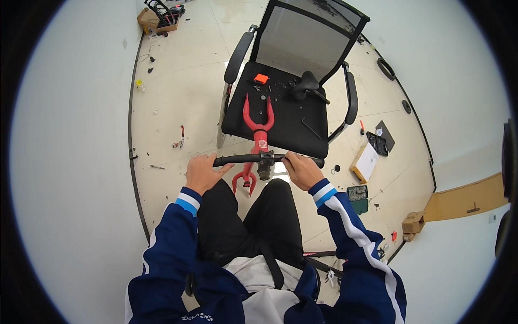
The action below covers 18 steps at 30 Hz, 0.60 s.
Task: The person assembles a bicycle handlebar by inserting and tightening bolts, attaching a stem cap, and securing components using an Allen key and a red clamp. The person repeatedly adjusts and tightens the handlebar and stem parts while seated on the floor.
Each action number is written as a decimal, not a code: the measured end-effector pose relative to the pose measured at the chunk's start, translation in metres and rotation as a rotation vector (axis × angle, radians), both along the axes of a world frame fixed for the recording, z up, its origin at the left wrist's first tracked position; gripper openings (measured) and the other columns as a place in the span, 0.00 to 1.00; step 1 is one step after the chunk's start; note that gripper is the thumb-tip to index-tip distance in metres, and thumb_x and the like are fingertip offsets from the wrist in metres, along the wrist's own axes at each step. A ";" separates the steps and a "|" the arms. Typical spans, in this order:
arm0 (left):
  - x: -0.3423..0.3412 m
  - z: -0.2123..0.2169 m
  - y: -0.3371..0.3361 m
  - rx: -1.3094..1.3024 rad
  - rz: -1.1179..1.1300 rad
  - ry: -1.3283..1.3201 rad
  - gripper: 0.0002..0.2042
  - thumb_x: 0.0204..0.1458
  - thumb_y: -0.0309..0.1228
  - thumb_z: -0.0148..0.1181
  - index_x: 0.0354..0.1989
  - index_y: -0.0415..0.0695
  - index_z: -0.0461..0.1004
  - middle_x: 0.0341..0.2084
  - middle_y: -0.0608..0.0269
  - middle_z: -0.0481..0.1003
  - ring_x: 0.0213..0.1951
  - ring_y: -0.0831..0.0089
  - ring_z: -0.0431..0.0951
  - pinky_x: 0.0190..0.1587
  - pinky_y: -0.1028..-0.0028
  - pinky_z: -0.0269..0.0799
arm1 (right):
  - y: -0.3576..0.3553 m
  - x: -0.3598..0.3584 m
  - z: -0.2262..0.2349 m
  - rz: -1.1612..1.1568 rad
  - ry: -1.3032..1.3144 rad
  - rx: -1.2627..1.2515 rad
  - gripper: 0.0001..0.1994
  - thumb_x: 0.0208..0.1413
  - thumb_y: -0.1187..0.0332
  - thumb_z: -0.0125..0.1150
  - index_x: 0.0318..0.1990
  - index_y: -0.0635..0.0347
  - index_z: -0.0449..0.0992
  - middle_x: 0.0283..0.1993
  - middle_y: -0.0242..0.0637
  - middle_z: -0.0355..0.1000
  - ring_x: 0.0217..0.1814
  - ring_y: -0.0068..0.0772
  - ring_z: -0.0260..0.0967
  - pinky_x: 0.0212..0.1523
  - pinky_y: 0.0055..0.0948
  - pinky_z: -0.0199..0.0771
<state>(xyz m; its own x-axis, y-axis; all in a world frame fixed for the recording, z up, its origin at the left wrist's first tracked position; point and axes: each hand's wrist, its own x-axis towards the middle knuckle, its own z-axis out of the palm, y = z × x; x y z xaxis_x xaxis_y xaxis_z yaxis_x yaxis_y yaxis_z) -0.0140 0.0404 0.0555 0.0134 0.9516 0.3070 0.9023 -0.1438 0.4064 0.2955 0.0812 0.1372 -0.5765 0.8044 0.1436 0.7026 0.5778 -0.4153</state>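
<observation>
We grip a straight black handlebar (268, 159) with both hands. Our left hand (202, 172) wraps the left grip end, fingers closed around it, thumb along the bar. Our right hand (302, 169) clamps the bar right of the black centre stem clamp (264, 163), fingers curled over; only a short stub of bar shows beyond that hand.

The bar sits on a red metal bicycle fork and frame piece (258, 127). Ahead of the grip, its two red fork blades lie on the front edge of a black mesh-back office chair (286, 108). Below the clamp, a second red forked end (244, 181) hangs just above our black-trousered knees.

Beyond the grip on the seat: a black bicycle saddle (306, 85), an orange small part (261, 78), scattered small black bits. They lie well apart from the bar.

Room: left of the grip, open pale tiled floor (178, 86), with only small bits of debris on it. Right of the grip it is tighter: a cardboard box with white sheet (365, 162), a green case (357, 193) and black tool tray (377, 143) lie near the right hand. Chair armrests flank the fork ahead.
</observation>
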 end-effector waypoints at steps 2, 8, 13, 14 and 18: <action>0.002 0.004 -0.001 -0.023 0.000 0.003 0.29 0.49 0.61 0.62 0.25 0.41 0.75 0.17 0.51 0.72 0.25 0.51 0.73 0.30 0.56 0.66 | -0.006 -0.001 -0.001 -0.015 0.053 0.006 0.09 0.66 0.66 0.51 0.37 0.63 0.66 0.28 0.54 0.71 0.29 0.62 0.69 0.31 0.52 0.67; 0.003 0.001 -0.002 -0.032 0.031 0.010 0.30 0.49 0.62 0.62 0.25 0.41 0.76 0.18 0.50 0.73 0.26 0.51 0.74 0.32 0.56 0.68 | 0.000 -0.009 -0.006 0.024 0.120 -0.162 0.10 0.67 0.64 0.49 0.43 0.63 0.69 0.24 0.55 0.70 0.29 0.61 0.70 0.32 0.52 0.67; 0.005 0.007 -0.003 -0.048 0.018 0.003 0.30 0.49 0.63 0.61 0.25 0.41 0.75 0.18 0.49 0.73 0.27 0.51 0.74 0.32 0.56 0.68 | 0.017 -0.003 -0.007 0.089 -0.045 -0.103 0.10 0.67 0.62 0.50 0.45 0.59 0.70 0.23 0.53 0.71 0.26 0.60 0.69 0.29 0.51 0.67; 0.005 0.005 -0.003 -0.040 0.021 0.001 0.31 0.49 0.63 0.61 0.24 0.41 0.75 0.17 0.50 0.73 0.26 0.51 0.74 0.32 0.56 0.68 | 0.019 -0.003 -0.002 0.119 -0.134 -0.054 0.09 0.66 0.62 0.52 0.46 0.57 0.71 0.22 0.50 0.71 0.25 0.58 0.70 0.27 0.49 0.67; 0.004 0.009 -0.003 -0.050 0.025 0.010 0.31 0.49 0.63 0.60 0.24 0.41 0.74 0.17 0.49 0.73 0.26 0.50 0.75 0.32 0.56 0.68 | 0.031 -0.002 0.010 0.262 -0.287 -0.005 0.09 0.63 0.65 0.54 0.48 0.54 0.72 0.24 0.43 0.75 0.25 0.52 0.72 0.25 0.44 0.69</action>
<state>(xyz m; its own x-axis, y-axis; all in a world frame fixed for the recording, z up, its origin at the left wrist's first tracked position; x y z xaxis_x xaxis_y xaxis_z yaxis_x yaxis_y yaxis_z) -0.0096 0.0372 0.0641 -0.0074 0.9659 0.2587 0.9094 -0.1010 0.4034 0.2936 0.1122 0.1472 -0.7785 0.6250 -0.0573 0.6198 0.7514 -0.2263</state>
